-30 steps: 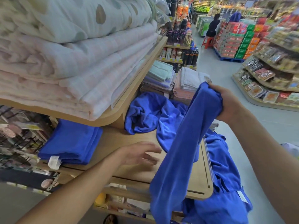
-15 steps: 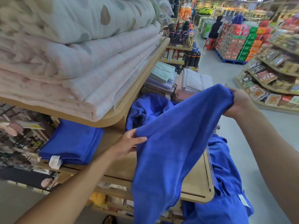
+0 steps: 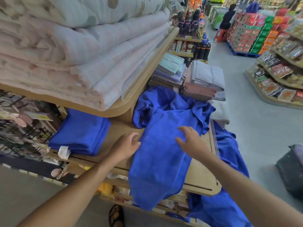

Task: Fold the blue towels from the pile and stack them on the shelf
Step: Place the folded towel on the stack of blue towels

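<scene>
Blue towel (image 3: 157,161), centre frame, spread over the shelf (image 3: 201,171) edge, lower end hanging. Left hand (image 3: 126,146), fingers loose, touches its left border; right hand (image 3: 190,140), splayed and released, above it.

Blue towel (image 3: 155,163) lies across wooden shelf (image 3: 200,175), overhanging the front. Left hand (image 3: 126,145) touches its left edge; right hand (image 3: 190,140) spread over it.

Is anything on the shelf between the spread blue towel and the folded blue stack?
Nothing visible: only bare shelf board lies between the towel and the stack, besides the left hand at the towel's edge.
</scene>
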### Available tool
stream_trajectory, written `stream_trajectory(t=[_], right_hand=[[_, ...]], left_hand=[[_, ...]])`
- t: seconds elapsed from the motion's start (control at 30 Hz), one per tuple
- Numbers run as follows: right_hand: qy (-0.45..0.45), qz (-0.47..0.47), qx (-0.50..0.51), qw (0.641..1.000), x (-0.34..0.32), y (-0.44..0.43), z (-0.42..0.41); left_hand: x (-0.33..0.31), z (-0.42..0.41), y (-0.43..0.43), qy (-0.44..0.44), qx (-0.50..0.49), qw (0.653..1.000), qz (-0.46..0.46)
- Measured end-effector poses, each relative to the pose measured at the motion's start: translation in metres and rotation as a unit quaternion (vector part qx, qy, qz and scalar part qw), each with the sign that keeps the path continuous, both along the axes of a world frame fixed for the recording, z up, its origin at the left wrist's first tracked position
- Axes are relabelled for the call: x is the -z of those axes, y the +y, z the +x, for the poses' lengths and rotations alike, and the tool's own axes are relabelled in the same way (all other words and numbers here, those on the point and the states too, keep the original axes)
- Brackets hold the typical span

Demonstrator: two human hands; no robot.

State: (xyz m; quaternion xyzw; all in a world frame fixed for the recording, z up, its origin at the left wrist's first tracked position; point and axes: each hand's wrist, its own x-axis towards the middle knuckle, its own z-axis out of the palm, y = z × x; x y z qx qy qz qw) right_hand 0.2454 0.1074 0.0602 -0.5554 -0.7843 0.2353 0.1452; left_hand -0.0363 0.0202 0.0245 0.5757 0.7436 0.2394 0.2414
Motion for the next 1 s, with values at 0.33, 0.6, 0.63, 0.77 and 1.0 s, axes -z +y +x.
stream_trajectory(t=[0.33,0.6,0.63,0.77,1.0], right_hand=[[-0.088,0.150,-0.049,0.983,0.078,-0.079,-0.017],[-0.099,0.166,-0.042,0.980,0.083,-0.078,-0.018],[-0.102,0.161,-0.042,0.981,0.083,-0.078,-0.018],[-0.103,0.158,-0.037,0.981,0.084,-0.077,-0.018],[-0.101,0.171,-0.034,0.979,0.086,-0.077,-0.019]], left_hand=[[-0.011,0.044,-0.057,-0.330,0.032,0.943,-0.011],[-0.011,0.012,-0.105,-0.405,0.058,0.871,-0.274],[-0.008,0.005,-0.109,-0.360,0.072,0.882,-0.295],[0.008,-0.025,-0.131,-0.181,0.115,0.910,-0.354],[0.018,-0.045,-0.160,-0.438,0.039,0.846,-0.302]])
